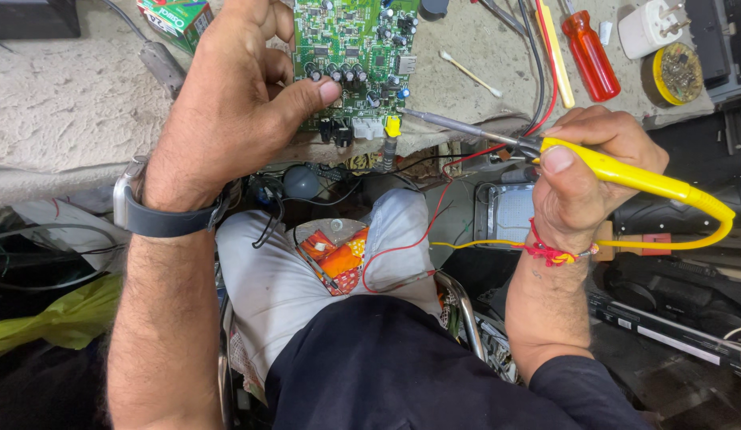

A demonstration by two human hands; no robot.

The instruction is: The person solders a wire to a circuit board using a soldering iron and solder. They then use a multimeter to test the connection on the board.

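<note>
A green circuit board (362,48) lies on the grey workbench (60,95) near its front edge. My left hand (235,103) rests on the board's left side, thumb pressed on it beside a row of small capacitors. My right hand (586,171) grips a yellow-handled soldering iron (633,177). Its long metal tip (454,123) points left and ends close to the board's lower right corner, by a yellow connector (394,126).
A red-handled screwdriver (590,54), a white plug adapter (649,26), a round yellow tin (678,73), a cotton swab (469,73) and a green box (178,17) lie on the bench. Red and yellow wires (402,247) hang over my lap. Electronic casings sit at right.
</note>
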